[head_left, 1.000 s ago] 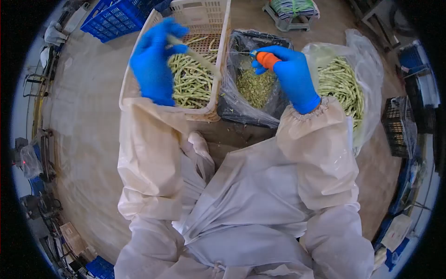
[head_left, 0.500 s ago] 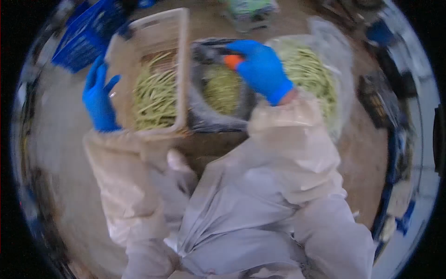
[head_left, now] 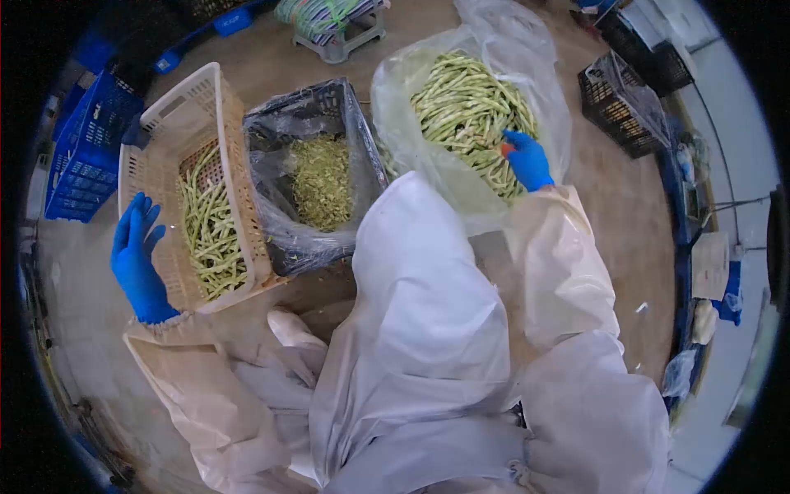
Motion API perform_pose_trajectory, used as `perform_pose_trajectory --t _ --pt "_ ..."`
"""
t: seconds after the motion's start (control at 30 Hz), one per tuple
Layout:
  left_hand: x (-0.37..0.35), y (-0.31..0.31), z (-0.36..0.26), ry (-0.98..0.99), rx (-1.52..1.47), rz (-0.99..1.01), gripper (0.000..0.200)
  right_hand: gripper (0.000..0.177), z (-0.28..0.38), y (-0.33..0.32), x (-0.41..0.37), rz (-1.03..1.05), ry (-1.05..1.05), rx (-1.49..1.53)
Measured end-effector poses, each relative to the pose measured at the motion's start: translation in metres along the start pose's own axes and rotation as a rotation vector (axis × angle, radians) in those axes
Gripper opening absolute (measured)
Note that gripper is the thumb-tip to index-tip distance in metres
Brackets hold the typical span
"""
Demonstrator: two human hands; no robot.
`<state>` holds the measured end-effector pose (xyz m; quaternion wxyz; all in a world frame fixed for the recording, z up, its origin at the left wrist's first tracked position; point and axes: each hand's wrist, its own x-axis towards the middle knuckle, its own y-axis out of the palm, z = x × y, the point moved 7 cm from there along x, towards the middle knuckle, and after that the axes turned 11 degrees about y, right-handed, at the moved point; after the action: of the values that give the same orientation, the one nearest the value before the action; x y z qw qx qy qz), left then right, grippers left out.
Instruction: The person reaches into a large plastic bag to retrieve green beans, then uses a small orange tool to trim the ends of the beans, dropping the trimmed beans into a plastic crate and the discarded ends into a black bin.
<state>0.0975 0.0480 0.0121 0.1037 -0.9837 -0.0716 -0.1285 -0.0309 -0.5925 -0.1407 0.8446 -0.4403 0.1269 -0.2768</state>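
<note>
My left hand (head_left: pixel 138 259), in a blue glove, hangs over the left side of the peach plastic crate (head_left: pixel 218 90), fingers apart and nothing in them. Long green beans (head_left: pixel 210 230) lie in that crate. My right hand (head_left: pixel 529 160), also gloved in blue, is at the right side of a heap of long green beans (head_left: pixel 465 107) in a clear plastic bag (head_left: pixel 395 90). A small orange object (head_left: pixel 507 150) shows at its fingers; what kind it is I cannot make out. Between them stands a black-lined crate (head_left: pixel 267 177) with small green trimmings (head_left: pixel 321 181) inside.
A blue crate (head_left: pixel 90 152) stands at the far left. At the back is a small grey stool (head_left: pixel 333 51) with a striped bundle (head_left: pixel 325 16) on it. Black crates (head_left: pixel 623 103) line the right side. My apron-covered knee (head_left: pixel 432 272) rises in front of the bag.
My right hand has moved right, from above the trimmings to the bagged beans, with the orange object still at its fingers. My left hand stays beside the peach crate. The view has shifted.
</note>
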Motion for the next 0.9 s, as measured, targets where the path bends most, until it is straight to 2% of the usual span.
perform_pose_trajectory --t 0.07,0.17,0.2,0.3,0.4,0.5,0.53,0.63,0.77,0.8,0.9 --pt "-0.002 0.009 -0.002 -0.011 0.049 0.046 0.038 0.041 -0.072 -0.008 -0.007 -0.033 0.174 -0.026" --pt "-0.001 0.021 0.005 -0.023 0.113 0.085 0.037 0.041 -0.157 -0.008 -0.009 -0.115 0.276 -0.244" --pt "0.0 0.025 0.005 -0.031 0.122 0.098 0.037 0.043 -0.146 -0.014 -0.016 -0.089 0.328 -0.317" --pt "0.001 0.037 0.008 -0.043 0.15 0.125 0.037 0.053 -0.109 -0.01 -0.018 -0.069 0.157 -0.504" --pt "0.001 0.049 0.009 -0.042 0.176 0.152 0.037 0.056 -0.066 0.018 0.003 0.024 -0.163 -0.684" --pt "0.001 0.059 0.014 -0.051 0.207 0.181 0.037 0.05 -0.061 0.067 0.02 0.005 -0.477 -1.002" --pt "0.0 0.063 0.015 -0.054 0.218 0.196 0.037 0.041 -0.077 0.082 0.031 0.087 -0.409 -1.066" --pt "0.0 0.072 0.015 -0.065 0.245 0.25 0.036 0.04 -0.114 0.115 0.065 0.336 -0.377 -1.278" --pt "-0.002 0.079 0.013 -0.061 0.268 0.285 0.035 0.035 -0.128 0.117 0.069 0.336 -0.393 -1.095" --pt "-0.003 0.082 0.011 -0.055 0.264 0.281 0.034 0.03 -0.118 0.108 0.06 0.205 -0.509 -1.035" --pt "-0.002 0.085 0.01 -0.065 0.275 0.275 0.033 0.024 -0.128 0.105 0.06 0.258 -0.14 -1.024"
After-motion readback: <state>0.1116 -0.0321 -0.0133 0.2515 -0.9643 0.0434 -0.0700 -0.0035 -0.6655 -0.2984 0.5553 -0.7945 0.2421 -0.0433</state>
